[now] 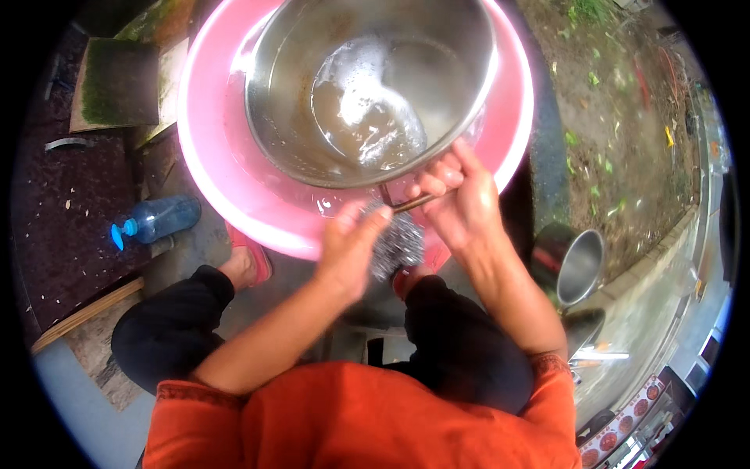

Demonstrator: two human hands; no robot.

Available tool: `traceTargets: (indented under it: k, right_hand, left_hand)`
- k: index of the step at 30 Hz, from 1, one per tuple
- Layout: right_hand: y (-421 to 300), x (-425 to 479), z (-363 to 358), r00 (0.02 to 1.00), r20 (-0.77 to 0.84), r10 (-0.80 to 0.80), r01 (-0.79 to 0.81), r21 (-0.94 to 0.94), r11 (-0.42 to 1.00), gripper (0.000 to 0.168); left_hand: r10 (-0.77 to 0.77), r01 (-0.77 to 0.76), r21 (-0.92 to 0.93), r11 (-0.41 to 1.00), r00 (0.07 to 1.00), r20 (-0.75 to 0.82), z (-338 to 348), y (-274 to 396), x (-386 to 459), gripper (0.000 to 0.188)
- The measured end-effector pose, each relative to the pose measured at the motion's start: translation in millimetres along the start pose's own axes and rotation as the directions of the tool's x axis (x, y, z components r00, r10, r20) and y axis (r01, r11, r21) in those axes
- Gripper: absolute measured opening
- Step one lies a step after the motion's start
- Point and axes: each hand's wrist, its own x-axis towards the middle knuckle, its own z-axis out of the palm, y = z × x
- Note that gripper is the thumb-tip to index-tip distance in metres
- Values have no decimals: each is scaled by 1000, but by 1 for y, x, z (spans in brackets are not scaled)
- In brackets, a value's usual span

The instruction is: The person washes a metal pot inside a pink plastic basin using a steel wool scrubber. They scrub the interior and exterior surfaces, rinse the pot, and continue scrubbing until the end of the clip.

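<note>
A large stainless steel pot (463,99) is tilted inside a pink plastic basin (214,170), with some murky, foamy water (375,129) at its bottom. My left hand (348,249) pinches a steel wool scrubber (398,246) against the pot's metal loop handle (415,203), the thumb lying on top. The fingers of my right hand (463,196) are curled around the right part of that handle, close to the rim. Part of the scrubber is hidden behind my left hand.
A blue pump bottle (170,218) lies on its side at the left, near a dark board (76,228). To the right, a smaller metal pot (580,267) lies tipped beside a low concrete ledge (638,305). Bare soil (621,135) spreads beyond the basin.
</note>
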Motion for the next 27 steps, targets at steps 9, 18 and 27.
traceTargets:
  k: [9,18,27]
  right_hand:
    - [14,-13,9,999,-13,-33,34,169,985,29]
    - [16,-9,-8,998,-39,-59,66,216,974,31]
    - [22,-7,-14,994,-65,-86,94,132,987,34]
  left_hand:
    - [-36,89,-324,942,985,169,-13,9,-6,15]
    - [207,-196,100,976,972,-111,14,-1,22,19]
    - [569,-524,654,546,805,170,-5,-6,37,17]
